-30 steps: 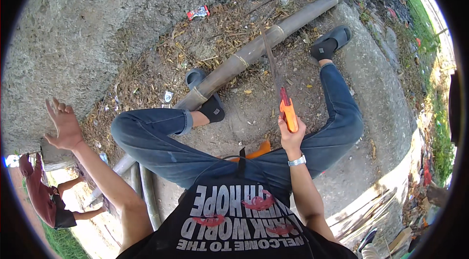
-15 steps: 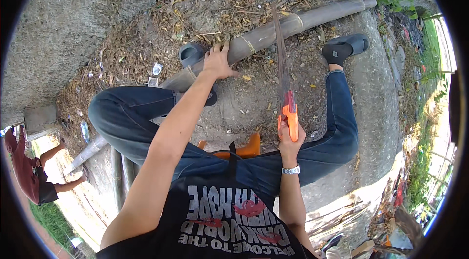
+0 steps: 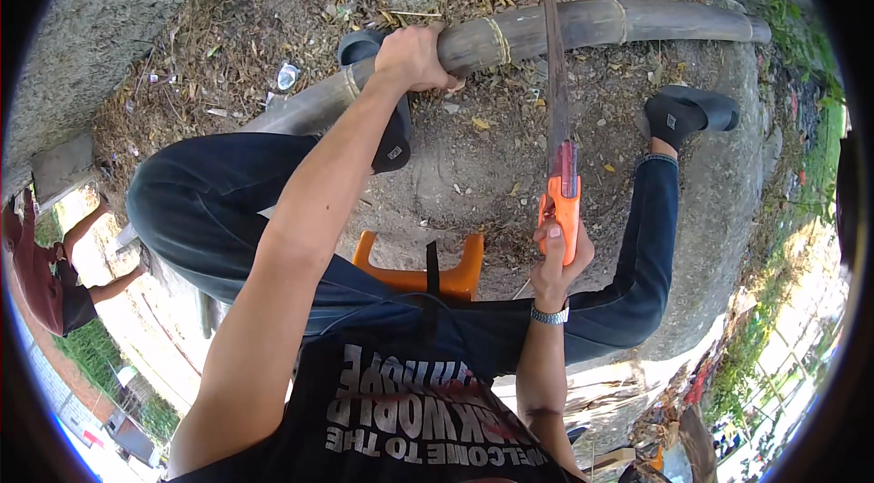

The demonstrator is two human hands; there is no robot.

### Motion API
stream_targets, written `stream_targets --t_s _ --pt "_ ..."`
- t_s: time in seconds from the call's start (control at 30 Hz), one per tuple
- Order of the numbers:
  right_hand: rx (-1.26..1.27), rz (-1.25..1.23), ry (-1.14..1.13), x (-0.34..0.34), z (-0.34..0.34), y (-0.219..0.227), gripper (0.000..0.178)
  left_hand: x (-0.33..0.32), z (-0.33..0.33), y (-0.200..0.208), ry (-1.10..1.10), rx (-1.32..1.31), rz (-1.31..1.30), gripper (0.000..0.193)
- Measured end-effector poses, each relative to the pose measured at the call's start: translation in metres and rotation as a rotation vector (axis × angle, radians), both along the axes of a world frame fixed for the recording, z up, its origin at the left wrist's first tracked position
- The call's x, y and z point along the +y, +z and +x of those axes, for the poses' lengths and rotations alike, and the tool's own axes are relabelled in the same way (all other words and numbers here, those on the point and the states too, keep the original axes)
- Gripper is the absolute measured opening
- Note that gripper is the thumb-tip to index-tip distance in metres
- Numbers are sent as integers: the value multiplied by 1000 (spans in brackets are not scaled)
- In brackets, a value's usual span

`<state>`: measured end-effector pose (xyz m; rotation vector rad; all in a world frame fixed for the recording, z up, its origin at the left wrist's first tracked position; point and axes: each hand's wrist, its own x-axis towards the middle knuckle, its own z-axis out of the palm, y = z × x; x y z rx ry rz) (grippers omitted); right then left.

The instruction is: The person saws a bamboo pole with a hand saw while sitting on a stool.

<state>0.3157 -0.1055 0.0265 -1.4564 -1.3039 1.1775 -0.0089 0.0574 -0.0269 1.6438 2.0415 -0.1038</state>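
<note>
A long grey bamboo pole (image 3: 669, 21) lies across the ground ahead, crossing over my left foot. My left hand (image 3: 411, 60) is closed around its top just left of a pale node ring, thumb toward me. In my right hand (image 3: 563, 272) is the orange handle of a handsaw (image 3: 558, 105). Its long, dark, narrow blade points away from me and crosses the pole right of that ring. Whether the teeth touch the bamboo cannot be made out. My right fingers wrap the grip, partly hidden behind it.
Below me stands an orange plastic stool (image 3: 466, 272). My right foot wears a grey sandal (image 3: 708, 108); the other sandal (image 3: 360, 46) shows beyond the pole. Dry leaves and litter cover the dirt. A concrete wall (image 3: 100, 37) rises at far left, with another person (image 3: 45, 274) below it.
The view has shifted, so the pole sits higher. My left fingers, spread over the bamboo before, now wrap it more. The saw blade reaches farther past the pole.
</note>
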Motion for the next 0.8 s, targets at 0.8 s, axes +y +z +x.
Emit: stream_targets --t_s 0.8 --pt "-182 -24 174 -14 -5 -1 21 35 -44 -19 -120 -212 -95 81"
